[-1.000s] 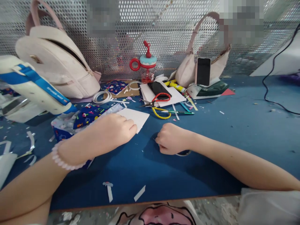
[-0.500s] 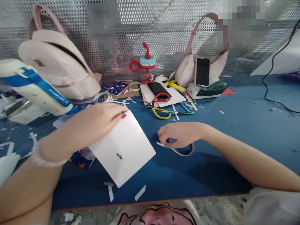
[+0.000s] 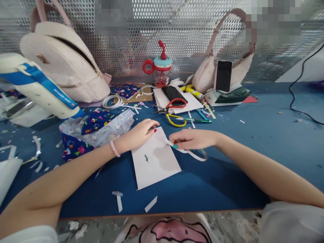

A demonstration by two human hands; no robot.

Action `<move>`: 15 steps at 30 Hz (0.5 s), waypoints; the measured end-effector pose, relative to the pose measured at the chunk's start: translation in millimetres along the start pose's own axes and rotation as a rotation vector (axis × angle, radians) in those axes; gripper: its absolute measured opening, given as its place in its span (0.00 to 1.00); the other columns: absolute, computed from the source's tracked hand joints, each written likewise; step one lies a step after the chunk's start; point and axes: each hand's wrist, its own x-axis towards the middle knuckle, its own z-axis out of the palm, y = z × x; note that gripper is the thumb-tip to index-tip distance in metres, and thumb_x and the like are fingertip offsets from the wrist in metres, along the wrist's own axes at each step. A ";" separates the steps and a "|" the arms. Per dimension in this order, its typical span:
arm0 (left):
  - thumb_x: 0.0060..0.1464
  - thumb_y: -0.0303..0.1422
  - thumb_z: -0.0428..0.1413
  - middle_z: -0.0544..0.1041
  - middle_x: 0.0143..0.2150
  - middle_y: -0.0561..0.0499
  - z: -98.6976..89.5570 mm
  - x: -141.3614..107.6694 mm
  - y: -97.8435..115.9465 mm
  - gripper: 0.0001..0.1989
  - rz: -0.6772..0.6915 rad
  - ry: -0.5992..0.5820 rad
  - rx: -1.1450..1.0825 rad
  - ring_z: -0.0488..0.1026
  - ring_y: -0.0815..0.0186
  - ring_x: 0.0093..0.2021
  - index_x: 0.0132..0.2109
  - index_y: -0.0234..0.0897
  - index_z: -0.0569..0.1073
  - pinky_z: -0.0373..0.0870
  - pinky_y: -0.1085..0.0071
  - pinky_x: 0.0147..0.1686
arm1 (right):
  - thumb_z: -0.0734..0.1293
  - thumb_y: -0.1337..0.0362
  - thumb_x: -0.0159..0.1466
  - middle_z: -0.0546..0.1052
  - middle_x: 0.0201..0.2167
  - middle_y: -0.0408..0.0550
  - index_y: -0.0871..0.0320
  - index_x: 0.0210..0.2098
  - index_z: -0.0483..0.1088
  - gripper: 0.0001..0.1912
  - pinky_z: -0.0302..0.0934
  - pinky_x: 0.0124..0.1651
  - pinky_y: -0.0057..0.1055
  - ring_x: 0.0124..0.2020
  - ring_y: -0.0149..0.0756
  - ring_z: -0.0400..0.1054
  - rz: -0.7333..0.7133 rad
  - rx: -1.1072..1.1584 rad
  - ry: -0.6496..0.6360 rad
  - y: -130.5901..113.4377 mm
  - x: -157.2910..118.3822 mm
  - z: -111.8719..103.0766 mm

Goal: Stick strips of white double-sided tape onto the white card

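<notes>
A white sheet with a small green mark lies on the blue table in front of me. My left hand rests on its upper left edge, fingers spread and partly bent. At the sheet's upper right, my right hand pinches a thin white strip between thumb and fingers. One end of the strip reaches the sheet's edge, while the rest loops below the hand. Left of my left hand sits crumpled patterned wrapping in blue and pale tones.
Behind the hands lie scissors, a teal pen and papers. A cup, phone, handbag, backpack and large bottle stand farther back. Paper scraps lie near the front edge.
My left hand has moved right with the white sheet, which has turned and now meets the strip. The wrapping is uncovered. My right hand has lifted the strip's end slightly.
</notes>
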 end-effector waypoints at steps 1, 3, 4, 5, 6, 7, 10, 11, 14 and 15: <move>0.61 0.27 0.45 0.72 0.52 0.44 0.9 0.1 0.3 0.16 0.012 0.017 -0.014 0.70 0.62 0.52 0.54 0.33 0.68 0.68 0.63 0.54 | 0.56 0.68 0.63 0.59 0.25 0.38 0.56 0.30 0.57 0.05 0.50 0.32 0.27 0.26 0.28 0.54 -0.030 -0.035 0.004 -3.5 2.0 3.9; 0.60 0.26 0.46 0.72 0.51 0.44 1.3 1.1 -1.1 0.16 0.023 0.044 -0.027 0.70 0.63 0.52 0.53 0.33 0.68 0.68 0.63 0.54 | 0.56 0.70 0.62 0.62 0.27 0.40 0.57 0.30 0.58 0.04 0.51 0.35 0.29 0.29 0.30 0.56 -0.088 -0.133 -0.002 -9.1 5.8 11.1; 0.60 0.26 0.45 0.72 0.52 0.44 0.5 1.5 -2.1 0.16 0.029 0.042 -0.019 0.70 0.63 0.52 0.53 0.33 0.68 0.68 0.63 0.54 | 0.56 0.71 0.61 0.63 0.29 0.41 0.57 0.30 0.58 0.04 0.51 0.36 0.29 0.31 0.31 0.57 -0.104 -0.178 -0.007 -10.6 7.4 13.9; 0.61 0.26 0.45 0.71 0.52 0.44 -0.9 1.5 -2.9 0.15 0.042 0.028 0.003 0.69 0.63 0.54 0.53 0.34 0.68 0.67 0.63 0.55 | 0.56 0.71 0.60 0.63 0.30 0.42 0.57 0.30 0.57 0.04 0.52 0.37 0.30 0.31 0.31 0.57 -0.111 -0.211 -0.013 -11.2 8.7 16.1; 0.62 0.27 0.45 0.70 0.54 0.43 -2.9 0.9 -3.1 0.16 0.062 -0.001 0.041 0.67 0.62 0.56 0.54 0.34 0.69 0.65 0.62 0.57 | 0.56 0.72 0.60 0.63 0.31 0.43 0.56 0.30 0.57 0.05 0.52 0.38 0.30 0.32 0.31 0.57 -0.114 -0.230 -0.022 -10.9 9.9 17.5; 0.62 0.30 0.46 0.68 0.57 0.42 -5.0 -0.3 -2.7 0.16 0.078 -0.046 0.099 0.65 0.60 0.59 0.56 0.34 0.68 0.62 0.60 0.59 | 0.56 0.72 0.59 0.63 0.31 0.43 0.56 0.30 0.56 0.05 0.52 0.38 0.30 0.32 0.32 0.57 -0.114 -0.235 -0.032 -10.0 10.8 18.3; 0.62 0.42 0.50 0.55 0.68 0.35 -11.5 -7.3 1.5 0.30 0.072 -0.269 0.321 0.50 0.46 0.68 0.66 0.35 0.57 0.52 0.45 0.62 | 0.56 0.72 0.59 0.62 0.30 0.43 0.56 0.29 0.55 0.05 0.52 0.39 0.30 0.33 0.32 0.57 -0.121 -0.217 -0.041 -5.9 12.6 17.9; 0.60 0.47 0.51 0.48 0.71 0.34 -13.7 -10.1 3.0 0.36 0.057 -0.345 0.386 0.44 0.42 0.70 0.69 0.35 0.52 0.47 0.40 0.62 | 0.56 0.72 0.60 0.62 0.30 0.43 0.56 0.29 0.55 0.05 0.52 0.39 0.30 0.33 0.32 0.57 -0.125 -0.210 -0.040 -4.8 12.9 17.5; 0.50 0.56 0.57 0.36 0.73 0.35 -23.8 -16.8 3.4 0.53 0.053 -0.528 0.495 0.32 0.39 0.71 0.72 0.36 0.40 0.34 0.36 0.62 | 0.56 0.72 0.60 0.62 0.30 0.42 0.56 0.30 0.56 0.05 0.51 0.39 0.30 0.33 0.32 0.57 -0.142 -0.191 -0.046 -3.6 13.4 16.9; 0.45 0.57 0.60 0.35 0.73 0.35 -28.9 -18.4 1.8 0.59 0.059 -0.576 0.517 0.31 0.38 0.71 0.72 0.36 0.39 0.31 0.36 0.63 | 0.56 0.71 0.61 0.62 0.31 0.43 0.56 0.30 0.56 0.05 0.51 0.39 0.30 0.34 0.32 0.57 -0.148 -0.183 -0.049 -3.7 13.5 16.9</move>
